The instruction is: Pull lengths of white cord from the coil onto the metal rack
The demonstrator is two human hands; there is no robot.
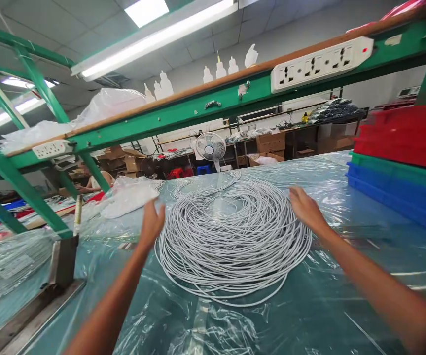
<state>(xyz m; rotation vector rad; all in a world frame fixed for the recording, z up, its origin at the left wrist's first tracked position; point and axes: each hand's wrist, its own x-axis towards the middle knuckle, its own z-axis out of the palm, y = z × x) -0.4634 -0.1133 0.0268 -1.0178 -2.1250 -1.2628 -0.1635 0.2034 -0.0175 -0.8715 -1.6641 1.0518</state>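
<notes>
A large loose coil of thin light-grey cable (231,246) lies on the table in front of me, its strands piled in a wide ring around a small gap. On the coil's left, my left hand (152,223) is held up, thumb apart from the fingers and nothing in it; a narrow space seems to part it from the strands. My right hand (306,207) is at the coil's upper right edge, fingers stretched out and grasping nothing visible. Whether it touches the cable I cannot tell.
Clear plastic film covers the green table (154,315). Stacked red, green and blue trays (401,192) stand at the right. A green shelf frame (183,111) with power strips crosses above. White plastic bags (129,197) lie at the left. Behind are a fan (210,147) and a person (100,181).
</notes>
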